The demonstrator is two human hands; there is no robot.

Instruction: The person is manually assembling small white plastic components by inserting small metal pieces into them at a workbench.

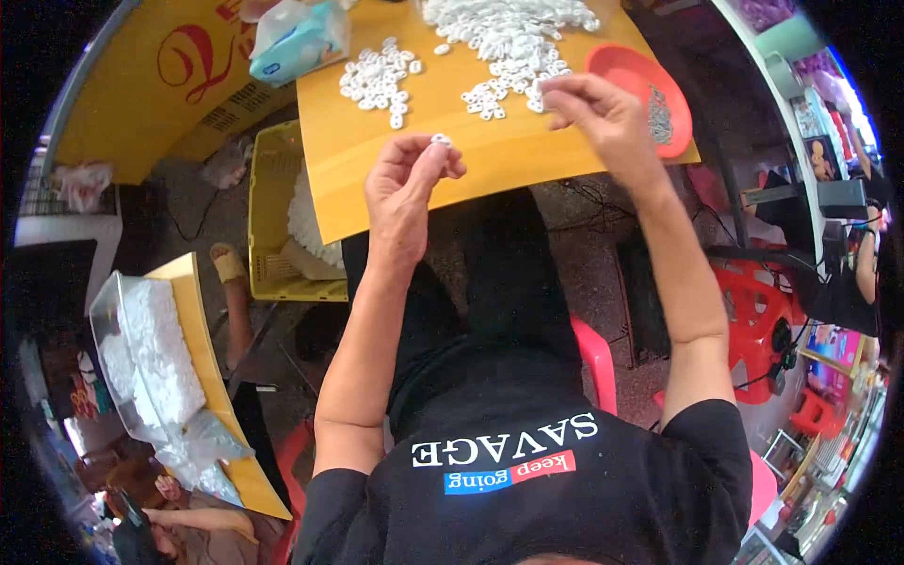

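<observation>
My left hand [407,184] is closed in a pinch above the table's near edge. Between its thumb and forefinger is a small white oval plastic piece [440,139] with a hole. To the right, my right hand [603,118] hovers by the edge of the large pile, thumb and fingertips brought together; whatever they pinch is too small to make out. A big heap of white plastic pieces [513,38] covers the far middle of the table, and a smaller group of the same pieces [377,80] lies to its left. Beside my right hand is a red oval tray [612,64] holding thin metal pins [659,118].
A yellow table [348,193] is in front of me, with a blue tissue pack [297,42] at its far left. A yellow crate [268,226] stands below on the left. Further left, a clear bin [151,348] holds white pieces, near another person [202,523]. Red stools [753,301] stand right.
</observation>
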